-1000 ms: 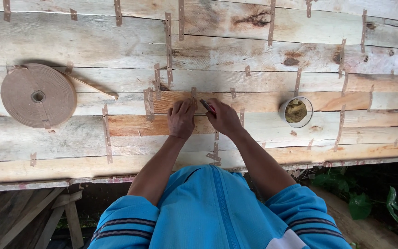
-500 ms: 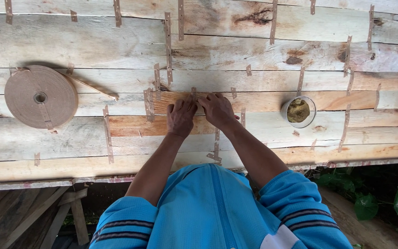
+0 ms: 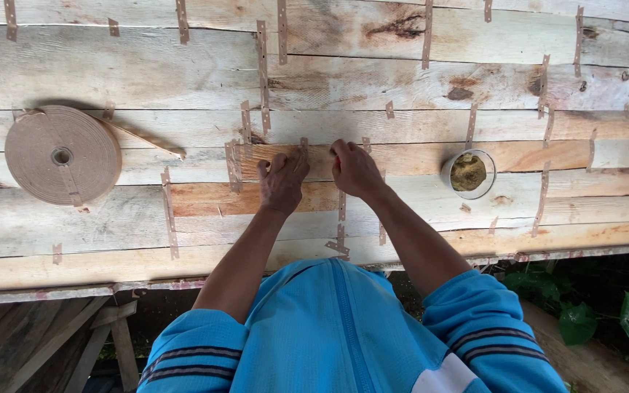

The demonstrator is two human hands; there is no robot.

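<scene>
Wood sheet [image 3: 402, 87]: tape strip [image 3: 304, 148] under left hand [image 3: 282, 182] fingertips, right hand [image 3: 355, 169] adj.

1. Top: bright blue jacket [image 3: 343, 335], smooth sporty cloth, with a zip of the same blue running down the middle of the front.
2. Sleeves pushed up above the elbows; forearms bare.
3. Each sleeve [image 3: 194, 356] carries thin dark stripes across it near the bunched edge.
4. White patch low on the jacket front, right side.
5. Left hand [image 3: 282, 182] and right hand [image 3: 354, 169] bare; no gloves, rings or watch seen.
</scene>
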